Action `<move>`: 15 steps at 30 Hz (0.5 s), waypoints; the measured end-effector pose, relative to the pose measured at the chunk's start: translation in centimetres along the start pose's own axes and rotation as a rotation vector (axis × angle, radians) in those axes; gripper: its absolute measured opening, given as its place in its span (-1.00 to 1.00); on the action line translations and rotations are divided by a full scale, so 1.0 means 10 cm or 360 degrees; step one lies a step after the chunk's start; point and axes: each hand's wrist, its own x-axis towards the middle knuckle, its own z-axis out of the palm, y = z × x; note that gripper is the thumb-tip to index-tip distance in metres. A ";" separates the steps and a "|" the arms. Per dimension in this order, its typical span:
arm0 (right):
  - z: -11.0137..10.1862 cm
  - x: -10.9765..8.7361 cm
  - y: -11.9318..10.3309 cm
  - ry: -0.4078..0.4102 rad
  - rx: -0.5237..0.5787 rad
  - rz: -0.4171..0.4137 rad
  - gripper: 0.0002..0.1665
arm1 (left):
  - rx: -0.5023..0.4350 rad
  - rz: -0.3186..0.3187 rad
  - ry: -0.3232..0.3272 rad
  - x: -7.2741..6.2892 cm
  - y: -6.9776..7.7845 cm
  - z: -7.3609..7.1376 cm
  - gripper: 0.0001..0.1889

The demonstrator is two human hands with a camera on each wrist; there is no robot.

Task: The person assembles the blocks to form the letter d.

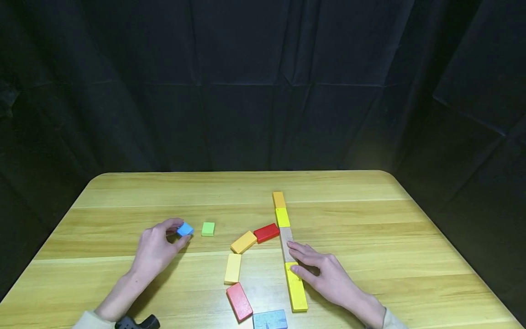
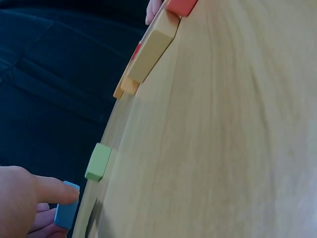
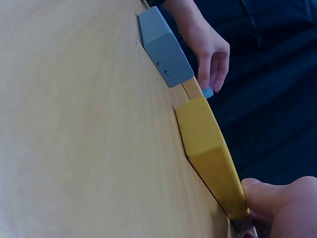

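My left hand (image 1: pixel 155 249) pinches a small blue block (image 1: pixel 185 229) between thumb and fingers, and the left wrist view shows the same blue block (image 2: pixel 66 208) held near the tabletop. Just right of it lies a small green block (image 1: pixel 208 229). On the other side, my right hand (image 1: pixel 326 276) rests its relaxed fingers by a straight row of blocks. Its fingertips are at the grey block (image 1: pixel 285 240), with the thumb at the long yellow block (image 1: pixel 297 294). Farther along that row come a shorter yellow block (image 1: pixel 282 217) and an orange block (image 1: pixel 278 199).
A curve of blocks bends left from the row: red (image 1: pixel 266 233), orange (image 1: pixel 244 242), cream (image 1: pixel 232 268), pinkish red (image 1: pixel 239 301) and mottled blue (image 1: pixel 270 319). All lie on a wooden table (image 1: pixel 390 219). Dark cloth (image 1: pixel 246 91) hangs behind.
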 end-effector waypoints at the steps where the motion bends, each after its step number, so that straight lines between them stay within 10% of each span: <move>1: 0.00 0.00 0.00 0.0000 -0.0002 -0.0002 -0.46 | -0.0010 0.0001 -0.0009 0.00 0.01 0.00 -0.63; 15: 0.01 0.00 0.01 0.0018 0.0007 -0.0028 -0.46 | -0.0077 0.0108 -0.0011 -0.09 0.23 0.10 -0.64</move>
